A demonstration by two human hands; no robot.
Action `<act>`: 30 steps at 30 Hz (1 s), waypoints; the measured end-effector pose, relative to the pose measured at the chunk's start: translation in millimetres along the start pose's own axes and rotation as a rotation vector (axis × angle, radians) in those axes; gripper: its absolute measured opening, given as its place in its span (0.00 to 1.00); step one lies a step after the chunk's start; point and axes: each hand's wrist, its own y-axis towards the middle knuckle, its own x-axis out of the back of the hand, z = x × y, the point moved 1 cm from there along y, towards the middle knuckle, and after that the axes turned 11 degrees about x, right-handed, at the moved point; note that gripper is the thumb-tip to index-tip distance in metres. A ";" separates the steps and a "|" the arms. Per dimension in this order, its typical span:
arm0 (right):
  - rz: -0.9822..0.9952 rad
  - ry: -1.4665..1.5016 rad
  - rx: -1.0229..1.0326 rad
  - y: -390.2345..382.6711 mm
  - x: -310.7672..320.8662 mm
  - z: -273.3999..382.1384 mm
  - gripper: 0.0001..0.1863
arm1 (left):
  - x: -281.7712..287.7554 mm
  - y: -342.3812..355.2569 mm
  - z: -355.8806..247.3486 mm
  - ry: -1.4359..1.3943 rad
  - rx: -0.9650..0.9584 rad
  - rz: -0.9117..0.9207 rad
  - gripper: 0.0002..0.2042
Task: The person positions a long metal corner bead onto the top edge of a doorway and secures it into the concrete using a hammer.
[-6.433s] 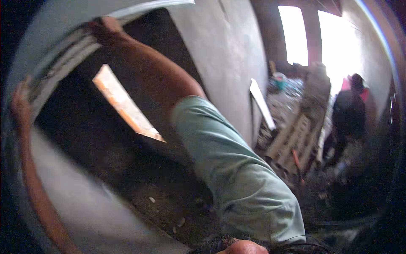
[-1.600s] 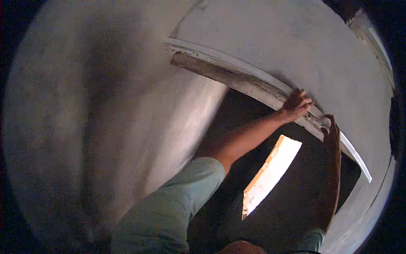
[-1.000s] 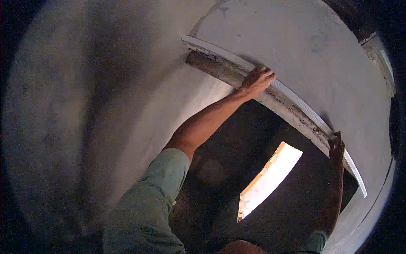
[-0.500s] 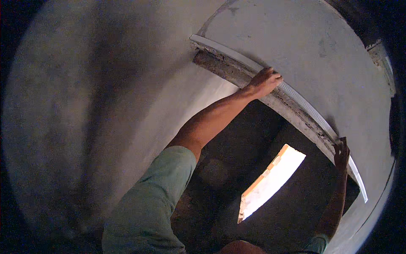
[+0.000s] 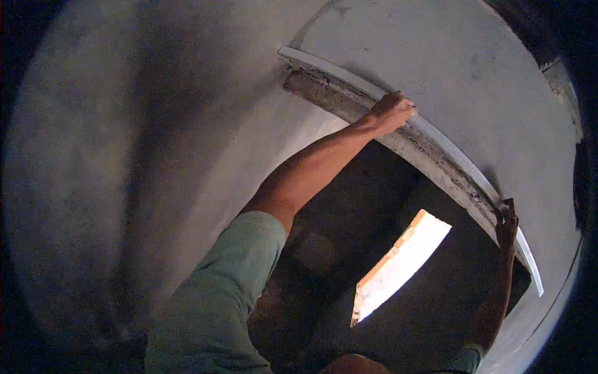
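A long pale metal strip point(image 5: 450, 147), with fine ridges along part of its face, lies against the grey plastered wall point(image 5: 430, 59). It follows the upper edge of an opening and runs from upper left to lower right. Near its middle, my left hand point(image 5: 392, 113) is closed over the strip with fingers curled round its upper edge. Farther right, my right hand point(image 5: 507, 225) grips the strip near its right end; the hand is in shadow and some fingers are hard to make out. Just below the strip runs a rough, unplastered lintel edge point(image 5: 336, 96).
Beneath the lintel is a dark opening, with a bright window-like gap point(image 5: 402, 265) beyond it. A smooth plastered wall point(image 5: 81, 187) fills the left side. At the upper right, a broken ledge point(image 5: 560, 87) borders a dark area.
The strip's left end has shifted slightly upward along the wall. My left hand has risen a little with it; both hands keep their hold.
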 end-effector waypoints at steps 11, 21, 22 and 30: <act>0.124 -0.272 -0.082 -18.4 -4.8 -14.4 0.15 | -4.1 -4.8 -10.4 -0.192 -0.058 -0.096 0.16; 0.002 -0.392 0.032 -40.3 -9.8 -47.3 0.21 | -41.9 27.1 7.1 0.255 -0.378 -0.122 0.16; 0.209 -0.180 -0.023 -7.8 -44.8 -12.6 0.22 | -16.9 3.5 25.6 0.320 -0.199 -0.120 0.17; -0.237 -0.096 -0.280 -31.1 -35.1 -10.6 0.22 | -16.5 -3.6 -19.8 0.488 -0.283 -0.175 0.22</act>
